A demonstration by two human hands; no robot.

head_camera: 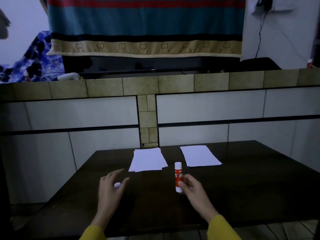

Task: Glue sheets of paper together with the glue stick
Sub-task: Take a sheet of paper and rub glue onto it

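- My right hand (192, 189) has its grip closed around the lower part of the glue stick (178, 176), thumb on the near side and fingers behind it.
- The glue stick stands upright, long axis vertical, its base at or just above the dark surface (242, 187); I cannot tell whether it touches.
- The stick's top end is white, and I cannot tell for certain whether that is a cap or the bare glue.
- My left hand (112, 186) hovers over the surface with fingers spread loosely, and a small white rounded piece (117, 185) sits against its fingers. I judge it could be the cap, pinched lightly, but the picture is too soft to be sure.
- Two lots of white paper lie flat farther from me: the left stack (147, 161), slightly fanned, and the right stack (200, 155), neater.
- The relation that matters: both stacks lie beyond the stick, away from my body. The left stack is up and left of my right hand, the right stack up and slightly right, and the stick stands in line with the gap between them.
- My right hand is nearer to either stack's near edge than my left, and it already carries the tool.
- My judgement of the next move: tip the stick from upright so its top end points down onto a sheet.
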